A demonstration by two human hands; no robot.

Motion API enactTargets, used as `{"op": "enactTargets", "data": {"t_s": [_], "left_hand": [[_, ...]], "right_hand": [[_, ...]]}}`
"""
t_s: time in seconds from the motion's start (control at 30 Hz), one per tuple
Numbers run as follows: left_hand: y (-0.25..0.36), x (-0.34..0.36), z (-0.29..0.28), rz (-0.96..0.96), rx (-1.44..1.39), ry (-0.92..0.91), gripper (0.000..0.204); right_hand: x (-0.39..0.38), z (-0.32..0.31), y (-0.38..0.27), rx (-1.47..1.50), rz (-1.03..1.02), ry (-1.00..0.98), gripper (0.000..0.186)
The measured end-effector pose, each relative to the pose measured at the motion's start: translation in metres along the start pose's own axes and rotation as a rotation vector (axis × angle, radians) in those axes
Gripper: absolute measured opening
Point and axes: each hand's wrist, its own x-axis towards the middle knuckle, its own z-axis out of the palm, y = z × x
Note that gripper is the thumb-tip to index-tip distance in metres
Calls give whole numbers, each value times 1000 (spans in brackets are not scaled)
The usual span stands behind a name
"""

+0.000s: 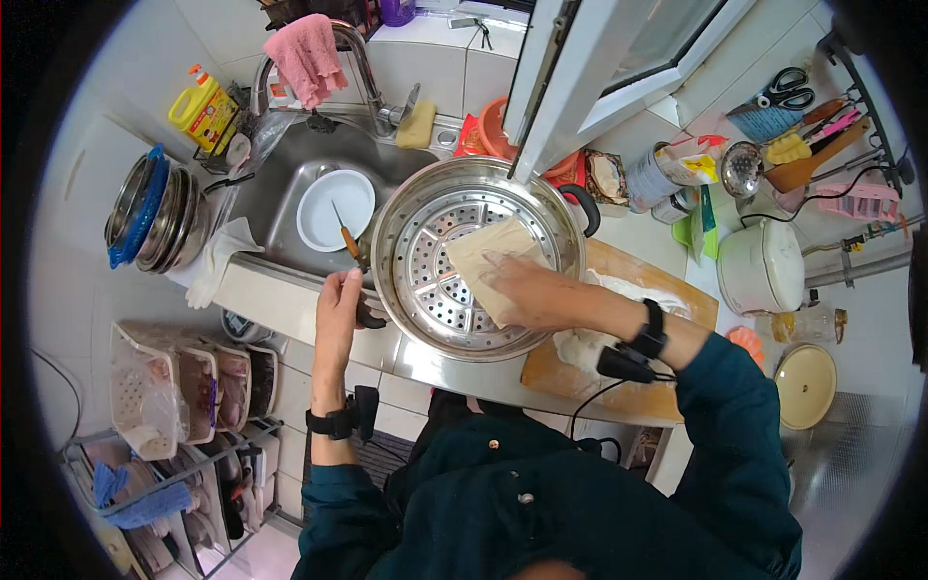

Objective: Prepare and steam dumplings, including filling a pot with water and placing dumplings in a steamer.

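Note:
A wide steel steamer pot point(382, 224) sits on the counter beside the sink, its perforated steamer tray point(435, 261) showing inside. Over the tray's right part lies a pale beige steamer cloth point(483, 253), squarish and seemingly folded. My right hand point(522, 290) reaches in from the right with its fingers on the cloth, gripping it near its right side; the fingertips are partly hard to make out. At the pot's left side, my left hand point(336, 304) is closed at the black side handle point(369, 314). A second black handle point(583, 208) sticks out at the far right.
Left of the pot, a steel sink point(275, 198) holds a white bowl point(324, 193) with an orange-handled knife point(349, 242). A floured wooden board point(619, 261) lies to the right. The open window frame point(551, 106) juts close over the pot's far rim. Stacked steel bowls point(179, 217) stand at left.

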Motion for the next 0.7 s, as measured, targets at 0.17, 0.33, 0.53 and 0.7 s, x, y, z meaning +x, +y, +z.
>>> {"op": "enactTargets", "data": {"t_s": [0.17,0.33,0.53,0.7], "left_hand": [[2,24,17,53,-69,40,47],[-12,34,18,100,161,148,48],[0,30,19,116,199,151,47],[-9,33,23,137,211,144,49]], "right_hand": [[42,24,17,-281,223,-316,73],[57,26,16,-305,232,-371,76],[78,33,8,-346,-60,-428,75],[99,8,18,-158,36,-466,61]]}}
